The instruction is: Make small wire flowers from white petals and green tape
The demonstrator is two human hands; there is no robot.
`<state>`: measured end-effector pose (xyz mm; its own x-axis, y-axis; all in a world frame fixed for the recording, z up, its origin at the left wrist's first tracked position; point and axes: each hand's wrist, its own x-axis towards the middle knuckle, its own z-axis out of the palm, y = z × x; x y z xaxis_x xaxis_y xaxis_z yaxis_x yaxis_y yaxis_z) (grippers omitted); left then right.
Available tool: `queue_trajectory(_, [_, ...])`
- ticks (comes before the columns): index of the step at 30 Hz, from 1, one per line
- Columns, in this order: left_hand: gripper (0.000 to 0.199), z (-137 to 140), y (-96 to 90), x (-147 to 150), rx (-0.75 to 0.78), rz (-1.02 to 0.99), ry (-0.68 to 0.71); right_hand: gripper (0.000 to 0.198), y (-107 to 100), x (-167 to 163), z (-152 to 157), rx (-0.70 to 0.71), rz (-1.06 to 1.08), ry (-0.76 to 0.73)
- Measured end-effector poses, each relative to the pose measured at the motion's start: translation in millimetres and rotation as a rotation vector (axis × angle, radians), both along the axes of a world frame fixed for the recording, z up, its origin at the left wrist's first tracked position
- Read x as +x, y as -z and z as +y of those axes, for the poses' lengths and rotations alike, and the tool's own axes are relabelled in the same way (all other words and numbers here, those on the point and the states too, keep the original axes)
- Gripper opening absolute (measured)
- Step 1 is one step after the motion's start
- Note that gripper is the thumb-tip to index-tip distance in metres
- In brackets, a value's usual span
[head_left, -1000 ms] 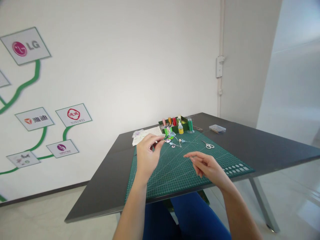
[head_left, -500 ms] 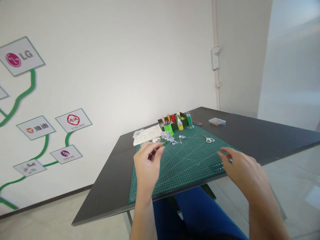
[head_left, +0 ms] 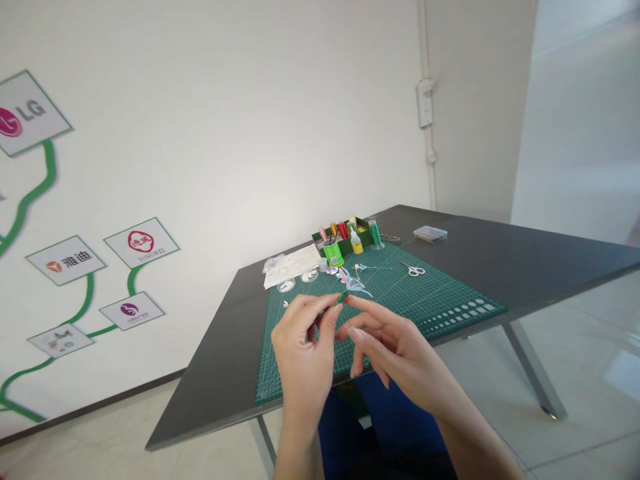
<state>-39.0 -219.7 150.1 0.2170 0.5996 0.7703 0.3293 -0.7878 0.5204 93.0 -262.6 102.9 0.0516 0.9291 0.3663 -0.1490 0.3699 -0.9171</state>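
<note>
My left hand (head_left: pixel 306 337) is closed in a pinch on a thin dark stem with a green tip (head_left: pixel 343 297). Just beyond that tip are pale blue and pink petals (head_left: pixel 353 280); whether they are joined to the stem I cannot tell. My right hand (head_left: pixel 387 340) has come up beside it, its fingers apart and its index fingertip at the green tip, apparently touching it. Both hands are above the near part of the green cutting mat (head_left: pixel 400 303). The left fingers partly cover the stem.
White-handled scissors (head_left: pixel 414 270) lie on the mat. Farther back stand a green box of thread spools (head_left: pixel 343 231), a green can (head_left: pixel 333 253), a yellow-labelled glue bottle (head_left: pixel 356 244) and a green spool (head_left: pixel 375 235). Paper sheets (head_left: pixel 295 265) lie left, a clear case (head_left: pixel 431 234) right.
My right hand has moved left from the mat's right side to the green tip. My left hand has shifted slightly right, still pinching the stem. The whole view has turned a little.
</note>
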Motion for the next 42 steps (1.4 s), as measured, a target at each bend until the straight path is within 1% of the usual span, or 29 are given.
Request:
queue_trajectory(3, [0.014,3.4,2.3,2.3,0.025,-0.005,-0.014,0.056,-1.3,5.8,0.0,-0.02,-0.013,0.027])
queue_trajectory(7, [0.015,14.4,7.4,8.1,0.071,0.02,-0.014,0.043,1.8,13.6,3.9,0.024,-0.073,0.082])
queue_trajectory(9, [0.015,22.0,10.8,11.1,0.069,0.028,-0.006,0.041,4.1,15.2,6.4,0.04,-0.11,0.114])
queue_trajectory(12, [0.015,31.7,15.7,12.5,0.067,0.025,-0.005,0.039,6.8,16.2,9.1,0.05,-0.195,0.199])
queue_trajectory(16, [0.017,35.2,18.7,8.9,0.065,0.043,-0.015,0.038,9.2,18.7,9.1,0.056,-0.316,0.28])
queue_trajectory(23, [0.019,34.0,19.1,7.8,0.053,0.053,-0.029,0.038,8.0,25.6,1.9,0.057,-0.434,0.299])
queue_trajectory(31, [0.018,40.5,24.7,13.6,0.097,0.039,-0.042,0.036,3.1,24.9,-1.5,0.072,-0.543,0.343])
queue_trajectory(36, [0.017,42.1,27.3,13.6,0.118,0.058,-0.068,0.036,-1.4,23.5,-8.4,0.083,-0.631,0.333])
queue_trajectory(42, [0.014,42.8,32.0,11.0,0.082,0.086,-0.082,0.035,-6.8,24.1,-19.1,0.116,-0.661,0.303])
